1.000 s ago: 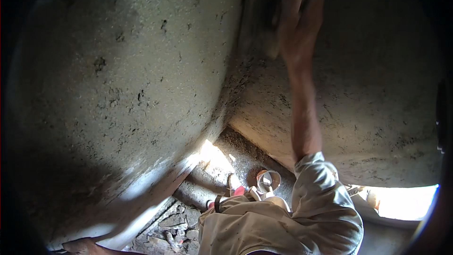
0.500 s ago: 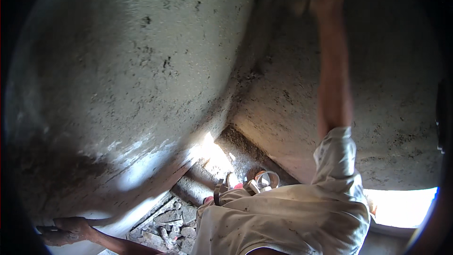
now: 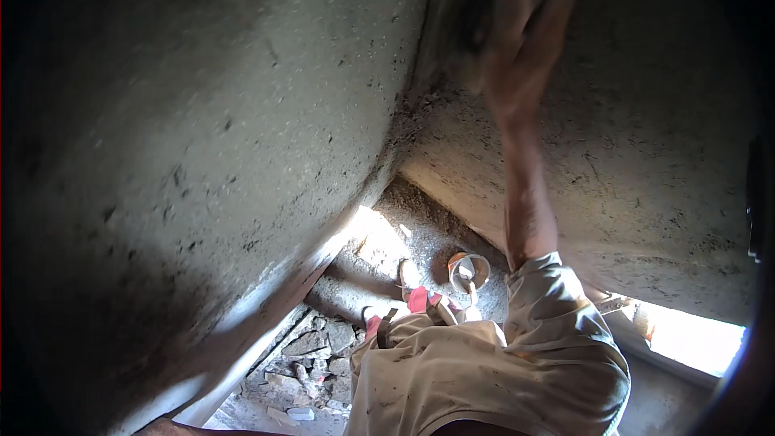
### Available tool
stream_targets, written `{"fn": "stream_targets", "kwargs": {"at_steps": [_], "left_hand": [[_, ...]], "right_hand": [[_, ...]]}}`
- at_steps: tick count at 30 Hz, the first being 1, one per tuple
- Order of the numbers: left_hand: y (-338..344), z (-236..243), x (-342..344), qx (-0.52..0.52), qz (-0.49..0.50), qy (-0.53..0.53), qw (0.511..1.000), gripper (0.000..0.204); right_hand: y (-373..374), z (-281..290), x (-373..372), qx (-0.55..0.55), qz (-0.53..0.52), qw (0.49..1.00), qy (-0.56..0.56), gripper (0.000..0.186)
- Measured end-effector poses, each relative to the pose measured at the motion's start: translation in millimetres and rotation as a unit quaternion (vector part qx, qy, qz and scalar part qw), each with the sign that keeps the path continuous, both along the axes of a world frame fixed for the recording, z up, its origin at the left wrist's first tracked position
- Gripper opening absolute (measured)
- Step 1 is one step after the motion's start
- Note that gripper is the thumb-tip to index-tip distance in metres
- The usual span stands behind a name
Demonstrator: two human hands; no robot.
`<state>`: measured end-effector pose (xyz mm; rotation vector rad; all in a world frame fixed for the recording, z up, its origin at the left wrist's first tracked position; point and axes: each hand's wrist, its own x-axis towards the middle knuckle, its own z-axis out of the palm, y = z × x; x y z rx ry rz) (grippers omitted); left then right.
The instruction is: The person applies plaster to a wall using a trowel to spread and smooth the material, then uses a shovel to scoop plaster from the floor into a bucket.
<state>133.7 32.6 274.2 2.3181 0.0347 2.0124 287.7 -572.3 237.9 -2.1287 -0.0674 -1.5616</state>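
My right hand [image 3: 517, 73] is raised high on the right-hand wall [image 3: 646, 169], close to the inner corner where two walls meet. Motion smears its fingers, and whether anything is held in them is unclear. A dark blurred patch lies beside the fingertips. Only a sliver of my left arm [image 3: 173, 428] shows at the lower left edge, by the foot of the left wall [image 3: 282, 137]; its fingers are hidden. Both walls have a rough grey surface with dark pits and specks.
On the floor near my feet stands a small round bucket [image 3: 469, 273] with something pale inside. Broken stone rubble [image 3: 311, 363] lies at the base of the left wall. Bright light enters through a low opening [image 3: 698, 343] at the right.
My right hand has come down and slightly left along the wall. My left hand has dropped mostly out of the lower left edge. The view has shifted, showing more of the feet and bucket.
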Motion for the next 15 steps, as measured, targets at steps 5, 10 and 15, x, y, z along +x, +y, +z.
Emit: {"fn": "stream_targets", "kwargs": {"at_steps": [5, 10, 15], "left_hand": [[-35.5, 17.7, 6.2, 0.198, 0.08, -0.017, 0.977, 0.059], [-44.9, 23.5, 4.4, 0.189, 0.083, -0.017, 0.978, 0.057], [-45.3, 23.3, 5.7, 0.164, 0.111, -0.024, 0.98, 0.057]], "right_hand": [[11.5, -118.8, -16.5, 0.13, 0.063, 0.983, 0.109, 0.079], [4.4, -232.1, -33.0, 0.116, 0.04, 0.98, 0.155, 0.074], [0.8, -336.5, -48.3, 0.082, -0.001, 0.961, 0.262, 0.071]]}}
